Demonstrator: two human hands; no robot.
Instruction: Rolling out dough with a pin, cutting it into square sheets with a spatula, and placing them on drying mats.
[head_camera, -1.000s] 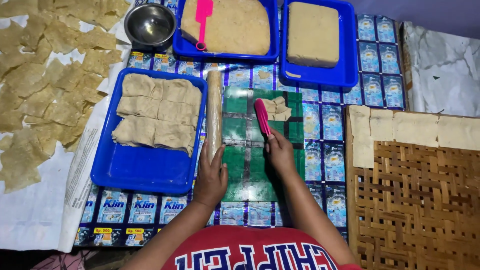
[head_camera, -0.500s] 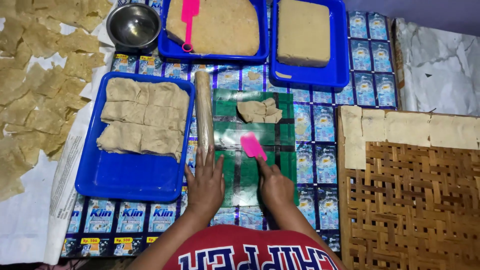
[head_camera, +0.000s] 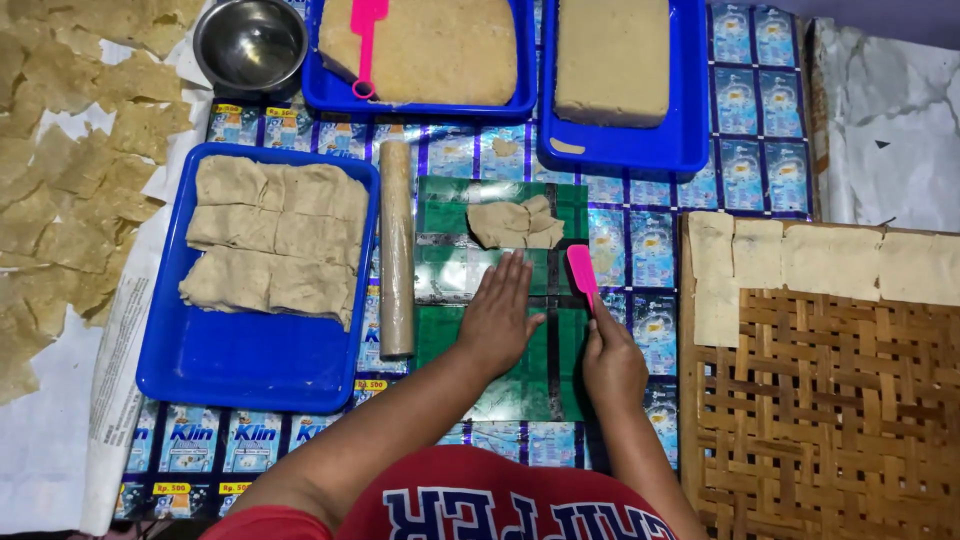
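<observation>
Crackers (head_camera: 60, 170): thin tan squares spread over paper along the mat's left edge.
Left tray (head_camera: 250, 350): blue, holds a slab of folded dough sheets (head_camera: 275, 240) in its far half; near half bare.
Bowl (head_camera: 250, 45): steel, at the far edge, left of the far trays.
Roller (head_camera: 397, 250): pale cylinder lying lengthwise between left tray and green sheet.
Green sheet (head_camera: 500, 370): plastic work surface at mid-mat, on the printed foil mat (head_camera: 640, 230).
Left hand (head_camera: 497, 320): open, fingers together, palm flat on the green sheet, gripping nothing.
Dough lump (head_camera: 517, 224): small, beige, crumpled and uneven, at the sheet's far end just beyond the left fingertips, not touching them.
Right hand (head_camera: 612, 365): closed round the handle of the pink scraper (head_camera: 582, 272), blade pointing away at the sheet's right edge.
Doing it well: I judge the sheet should be pressed smooth and held still, scraper kept low, before the lump is worked.
Woven tray (head_camera: 830, 420): right edge, pale squares (head_camera: 830, 255) lined along its far side.
</observation>
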